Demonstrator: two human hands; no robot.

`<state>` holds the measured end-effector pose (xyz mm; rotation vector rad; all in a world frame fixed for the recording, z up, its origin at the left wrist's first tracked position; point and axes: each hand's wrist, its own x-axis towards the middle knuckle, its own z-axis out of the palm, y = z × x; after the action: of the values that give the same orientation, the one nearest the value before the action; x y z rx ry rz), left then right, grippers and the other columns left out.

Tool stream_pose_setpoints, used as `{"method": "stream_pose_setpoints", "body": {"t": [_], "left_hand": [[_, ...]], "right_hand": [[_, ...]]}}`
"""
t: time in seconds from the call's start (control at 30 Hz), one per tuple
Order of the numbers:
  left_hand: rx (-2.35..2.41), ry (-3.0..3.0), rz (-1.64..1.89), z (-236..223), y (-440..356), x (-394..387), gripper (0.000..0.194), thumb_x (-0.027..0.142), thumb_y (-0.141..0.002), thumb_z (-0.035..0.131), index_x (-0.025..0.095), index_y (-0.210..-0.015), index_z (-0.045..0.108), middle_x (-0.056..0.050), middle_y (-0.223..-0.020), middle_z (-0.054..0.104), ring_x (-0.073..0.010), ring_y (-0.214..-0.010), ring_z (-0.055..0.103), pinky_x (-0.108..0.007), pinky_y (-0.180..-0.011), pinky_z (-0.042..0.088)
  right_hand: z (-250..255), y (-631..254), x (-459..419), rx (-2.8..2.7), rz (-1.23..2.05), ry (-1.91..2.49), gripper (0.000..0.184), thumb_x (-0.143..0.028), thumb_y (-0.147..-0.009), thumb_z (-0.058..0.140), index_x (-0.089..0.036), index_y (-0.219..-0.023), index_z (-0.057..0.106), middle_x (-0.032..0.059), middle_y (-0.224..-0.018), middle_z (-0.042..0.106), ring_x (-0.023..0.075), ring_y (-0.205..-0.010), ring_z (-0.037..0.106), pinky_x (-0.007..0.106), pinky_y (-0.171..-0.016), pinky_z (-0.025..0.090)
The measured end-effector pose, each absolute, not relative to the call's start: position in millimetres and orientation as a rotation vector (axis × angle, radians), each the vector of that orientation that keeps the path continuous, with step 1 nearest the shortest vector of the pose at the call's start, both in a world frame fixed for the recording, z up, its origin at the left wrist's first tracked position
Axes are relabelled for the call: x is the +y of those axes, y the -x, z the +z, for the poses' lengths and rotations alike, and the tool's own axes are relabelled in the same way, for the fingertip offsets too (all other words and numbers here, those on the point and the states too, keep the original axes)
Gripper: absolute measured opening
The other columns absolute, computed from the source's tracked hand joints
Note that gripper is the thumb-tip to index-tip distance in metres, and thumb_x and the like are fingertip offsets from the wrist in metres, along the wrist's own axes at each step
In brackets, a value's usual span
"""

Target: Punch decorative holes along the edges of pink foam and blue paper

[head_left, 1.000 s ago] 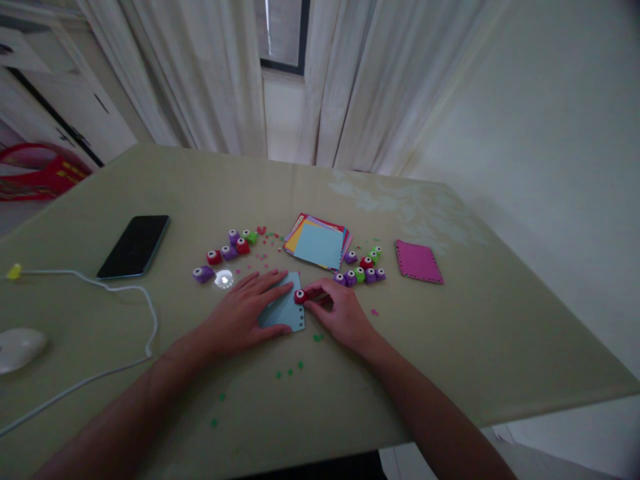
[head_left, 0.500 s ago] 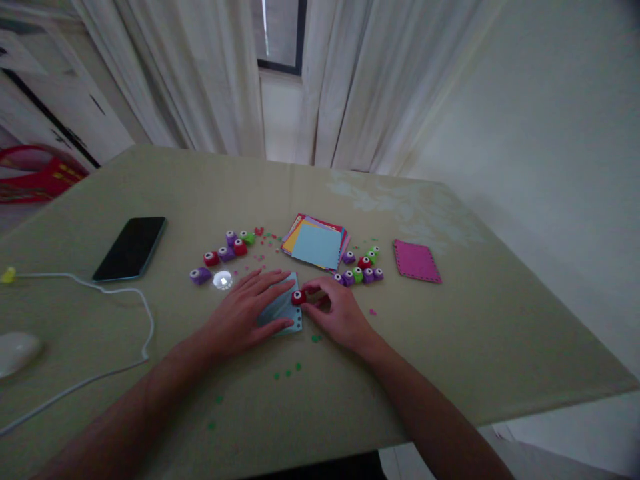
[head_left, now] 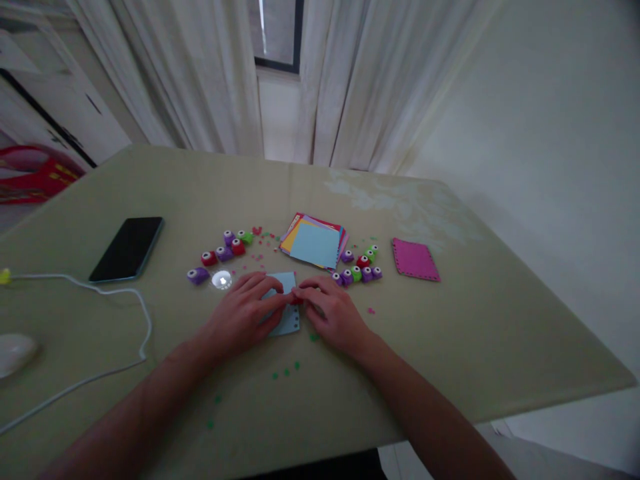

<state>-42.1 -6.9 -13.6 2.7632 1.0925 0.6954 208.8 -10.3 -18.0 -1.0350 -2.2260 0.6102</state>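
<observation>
Two bare hands meet at the right edge of a pale blue card (head_left: 287,325) on the table (head_left: 350,387). The left hand (head_left: 239,316), spread flat on the card a moment ago, now curls in; whether it grips is unclear. The right hand (head_left: 341,316) pinches what seems a small red punch (head_left: 295,301), mostly hidden, at that edge. The card is less firmly pinned.

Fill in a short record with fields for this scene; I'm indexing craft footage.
left hand: over the light-blue card, reaching the red craft punch
left hand point
right hand: fingers at the red craft punch, grip partly hidden
work piece: light-blue card, holes along its right edge
beyond hands: fanned card stack, light blue on top
far right: magenta card, punched edges
loose bits: green, nearer the viewer
left side: black-screened device, white mouse
</observation>
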Motion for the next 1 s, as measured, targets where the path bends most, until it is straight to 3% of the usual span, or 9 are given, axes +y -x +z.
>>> {"method": "stream_pose_setpoints", "body": {"t": [0.63, 1.0], "left_hand": [[1.212, -2.963, 0.531, -7, 36, -8, 0.030, 0.007, -0.097, 0.064, 0.028, -0.113, 0.078, -0.004, -0.095, 0.072, -0.0262, -0.089, 0.061, -0.041, -0.083, 0.038], [1.220, -2.897, 0.407, -11, 37, -3, 0.061, -0.009, -0.084, 0.054, 0.032, -0.121, 0.080, -0.005, -0.095, 0.073, -0.0258, -0.093, 0.065, -0.039, -0.084, 0.041]], "right_hand": [[-17, -197, -14, -2.310, 0.402, 1.143, 0.021, -0.010, -0.101, 0.063, -0.018, -0.116, 0.076, 0.0112, -0.114, 0.071, 0.0255, -0.107, 0.064, 0.036, -0.096, 0.053], [-21, -187, -13, -2.299, 0.325, 1.154, 0.021, -0.006, -0.100, 0.059, -0.018, -0.106, 0.075, 0.0105, -0.108, 0.074, 0.0252, -0.105, 0.064, 0.035, -0.097, 0.051]]}}
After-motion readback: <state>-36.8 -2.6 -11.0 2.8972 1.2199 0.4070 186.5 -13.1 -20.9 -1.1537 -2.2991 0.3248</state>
